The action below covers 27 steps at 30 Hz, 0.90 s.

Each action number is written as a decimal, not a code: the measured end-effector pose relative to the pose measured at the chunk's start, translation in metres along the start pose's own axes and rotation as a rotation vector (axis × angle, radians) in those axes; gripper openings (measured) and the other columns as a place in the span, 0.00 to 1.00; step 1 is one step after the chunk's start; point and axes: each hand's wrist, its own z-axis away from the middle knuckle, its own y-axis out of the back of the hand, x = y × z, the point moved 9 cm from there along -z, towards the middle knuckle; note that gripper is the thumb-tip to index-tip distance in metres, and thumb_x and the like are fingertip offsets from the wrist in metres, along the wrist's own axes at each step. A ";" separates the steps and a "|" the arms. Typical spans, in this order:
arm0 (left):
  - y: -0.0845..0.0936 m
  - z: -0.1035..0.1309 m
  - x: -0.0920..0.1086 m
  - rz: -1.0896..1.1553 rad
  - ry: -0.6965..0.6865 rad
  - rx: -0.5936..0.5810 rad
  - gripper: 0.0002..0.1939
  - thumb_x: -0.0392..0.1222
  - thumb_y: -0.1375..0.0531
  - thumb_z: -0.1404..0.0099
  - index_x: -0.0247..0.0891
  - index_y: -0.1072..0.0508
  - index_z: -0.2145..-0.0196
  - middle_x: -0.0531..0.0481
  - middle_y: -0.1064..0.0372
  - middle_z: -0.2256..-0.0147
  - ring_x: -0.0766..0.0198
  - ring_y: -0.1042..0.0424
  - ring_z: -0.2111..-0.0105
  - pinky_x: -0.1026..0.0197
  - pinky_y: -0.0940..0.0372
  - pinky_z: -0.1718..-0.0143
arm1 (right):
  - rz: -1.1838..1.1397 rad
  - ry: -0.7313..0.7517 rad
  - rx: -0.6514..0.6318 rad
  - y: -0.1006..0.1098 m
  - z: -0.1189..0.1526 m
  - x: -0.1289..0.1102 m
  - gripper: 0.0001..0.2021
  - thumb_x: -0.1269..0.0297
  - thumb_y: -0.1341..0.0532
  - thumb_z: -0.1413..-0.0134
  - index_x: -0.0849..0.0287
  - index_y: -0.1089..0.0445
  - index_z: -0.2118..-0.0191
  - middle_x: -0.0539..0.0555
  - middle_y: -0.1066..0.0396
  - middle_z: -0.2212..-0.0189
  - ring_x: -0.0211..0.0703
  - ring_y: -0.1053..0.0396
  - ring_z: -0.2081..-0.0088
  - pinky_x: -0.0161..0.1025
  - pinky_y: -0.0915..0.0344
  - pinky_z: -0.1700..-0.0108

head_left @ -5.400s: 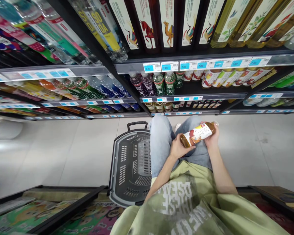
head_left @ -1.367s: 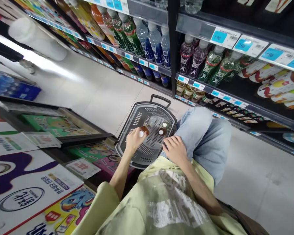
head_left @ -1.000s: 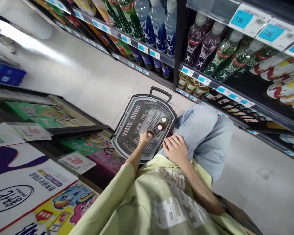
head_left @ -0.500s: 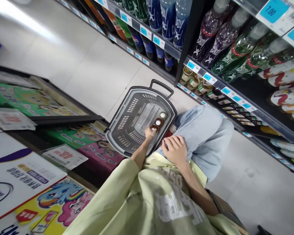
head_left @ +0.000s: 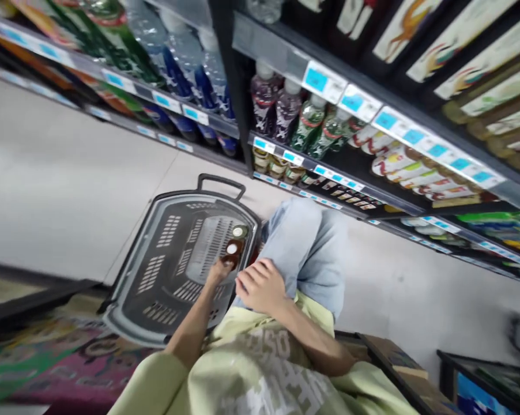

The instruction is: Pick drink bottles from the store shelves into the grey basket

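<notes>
A dark grey shopping basket [head_left: 132, 230] with slotted walls stands on the floor in front of me, its handle folded outward. Inside, along the right side, several small bottles are lined up: one with a pale cap [head_left: 238, 231], a brown one with a white cap [head_left: 232, 249], and a dark brown bottle [head_left: 230, 263] nearest me. My left hand [head_left: 219, 272] reaches into the basket with its fingers closed around that nearest bottle; its lower part is hidden. My right hand [head_left: 262, 286] lies on my bent knee in light blue jeans [head_left: 294, 230], fingers stretched out, holding nothing.
Shelves of drink bottles [head_left: 309, 121] with price tags run along the far side. Low stacks of colourful boxes [head_left: 87, 369] stand at lower left. Cartons [head_left: 390, 351] are behind me to the right. Pale tiled floor [head_left: 61, 173] lies between.
My view has swung to the right, so the basket and hands appear further left and lower. My left hand stays at the bottle, and my right hand stays on the knee.
</notes>
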 end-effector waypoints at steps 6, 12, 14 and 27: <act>0.022 0.009 0.007 -0.416 0.284 -0.043 0.11 0.50 0.40 0.31 0.41 0.30 0.64 0.48 0.35 0.81 0.45 0.23 0.70 0.55 0.37 0.68 | 0.020 0.014 0.034 0.005 -0.001 0.002 0.11 0.63 0.41 0.28 0.55 0.26 0.65 0.52 0.19 0.66 0.46 0.24 0.60 0.47 0.34 0.46; 0.035 0.047 0.128 -0.059 -0.114 0.023 0.14 0.49 0.48 0.25 0.43 0.25 0.54 0.45 0.19 0.65 0.54 0.20 0.64 0.58 0.30 0.60 | -0.394 -0.001 0.196 0.035 0.009 0.009 0.08 0.65 0.40 0.32 0.53 0.24 0.62 0.51 0.17 0.64 0.41 0.21 0.60 0.42 0.27 0.49; 0.050 0.067 0.172 0.077 -0.279 0.084 0.15 0.50 0.48 0.24 0.43 0.26 0.53 0.45 0.19 0.60 0.55 0.20 0.62 0.57 0.28 0.57 | -0.608 -0.149 0.335 0.053 0.020 0.036 0.10 0.61 0.41 0.31 0.54 0.23 0.61 0.54 0.17 0.64 0.43 0.20 0.61 0.42 0.24 0.52; 0.035 0.129 0.292 -0.348 -0.834 0.339 0.19 0.39 0.40 0.27 0.39 0.24 0.40 0.33 0.40 0.28 0.34 0.42 0.28 0.32 0.38 0.31 | -0.135 -0.840 0.965 0.241 0.090 0.363 0.38 0.50 0.36 0.43 0.66 0.40 0.32 0.76 0.36 0.34 0.64 0.34 0.35 0.64 0.38 0.32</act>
